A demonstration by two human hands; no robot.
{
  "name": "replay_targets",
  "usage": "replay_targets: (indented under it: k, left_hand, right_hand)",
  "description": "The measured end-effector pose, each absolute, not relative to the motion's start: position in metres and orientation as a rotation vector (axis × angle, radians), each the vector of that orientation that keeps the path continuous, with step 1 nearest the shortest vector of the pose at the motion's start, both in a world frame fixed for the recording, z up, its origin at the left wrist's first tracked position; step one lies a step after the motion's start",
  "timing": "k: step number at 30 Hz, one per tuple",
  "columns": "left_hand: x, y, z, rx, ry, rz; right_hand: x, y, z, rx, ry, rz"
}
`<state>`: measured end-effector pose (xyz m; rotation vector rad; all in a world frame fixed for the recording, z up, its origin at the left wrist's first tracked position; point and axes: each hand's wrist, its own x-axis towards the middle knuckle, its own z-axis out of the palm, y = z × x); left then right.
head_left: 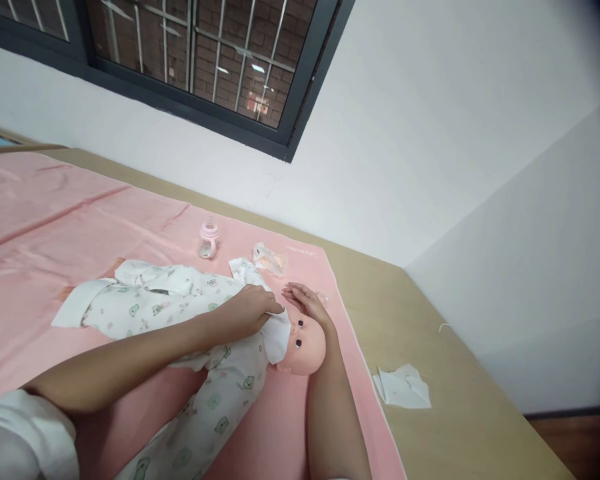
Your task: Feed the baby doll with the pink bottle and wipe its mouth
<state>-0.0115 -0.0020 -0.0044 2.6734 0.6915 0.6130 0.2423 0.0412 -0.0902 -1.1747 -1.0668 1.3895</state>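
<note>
A baby doll (300, 347) in a white printed sleepsuit (180, 300) lies on a pink sheet (80, 220). My left hand (253, 308) pinches a white wipe (279, 333) and presses it against the doll's face and neck. My right hand (307, 303) rests with fingers stretched out on the top of the doll's bald head, steadying it.
A small pink baby bottle (208, 240) and a clear wrapped packet (269, 259) sit on the sheet beyond the doll. Crumpled white wipes (403, 387) lie on the bare beige surface (455, 373) to the right. A white wall and a barred window rise behind.
</note>
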Motion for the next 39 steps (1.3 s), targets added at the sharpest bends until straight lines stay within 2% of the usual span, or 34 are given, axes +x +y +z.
replay_targets:
  k: [11,15,18,39]
  left_hand:
    - [-0.018,-0.002,0.007,2.600,0.723,0.622]
    - [-0.030,-0.010,0.022,2.369,0.671,0.489]
    - [-0.032,-0.015,0.027,2.412,0.687,0.462]
    - [-0.013,-0.014,0.004,2.678,0.828,0.417]
  right_hand:
    - [0.241,0.040,-0.089,-1.174,-1.062,1.393]
    - [0.242,0.042,-0.091,-1.172,-1.063,1.393]
    - [0.243,0.043,-0.093,-1.163,-1.070,1.389]
    - [0.240,0.041,-0.089,-1.178,-1.053,1.376]
